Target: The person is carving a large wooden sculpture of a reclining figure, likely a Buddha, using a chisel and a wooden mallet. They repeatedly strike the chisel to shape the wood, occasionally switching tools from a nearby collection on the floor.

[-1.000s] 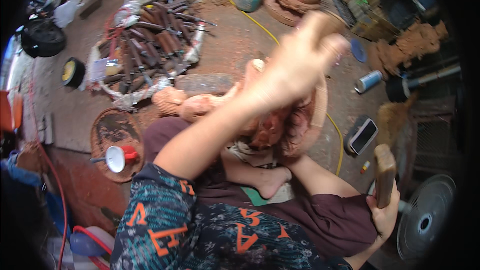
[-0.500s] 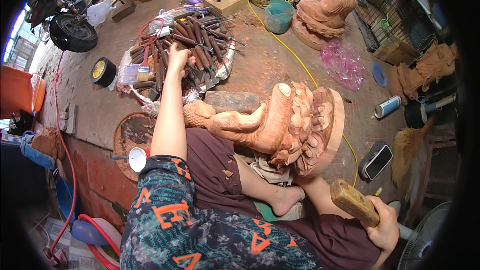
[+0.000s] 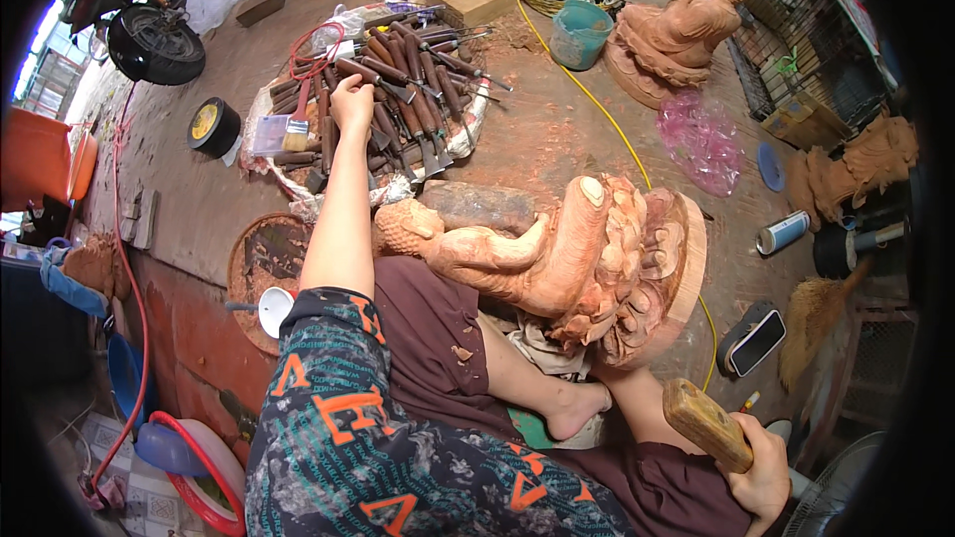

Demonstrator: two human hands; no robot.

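Observation:
My left hand (image 3: 351,105) is over a pile of wood-handled carving chisels (image 3: 418,104). Its fingers are curled around the brown handle of one chisel (image 3: 356,71), though the grip is partly hidden. By my right knee, my right hand (image 3: 764,474) is wrapped around a worn wooden mallet (image 3: 704,424), its thick end pointing up and left. Across in front of my legs lies a carved wooden figure (image 3: 502,259) on its side, with a knobbly head to the left and a round base to the right. A dark wood block (image 3: 479,207) lies behind it.
A flat brush (image 3: 296,134) and black tape roll (image 3: 213,127) are by the chisels. A round tray (image 3: 261,259) of shavings sits left, a seated carved figure (image 3: 676,35) and teal bucket (image 3: 580,35) farther off. A yellow cable (image 3: 597,104) crosses the floor; a phone (image 3: 753,341) lies right.
My left hand has drawn slightly back and left across the pile, its fingers curling in. My right hand keeps hold of the mallet. The whole view has shifted a little.

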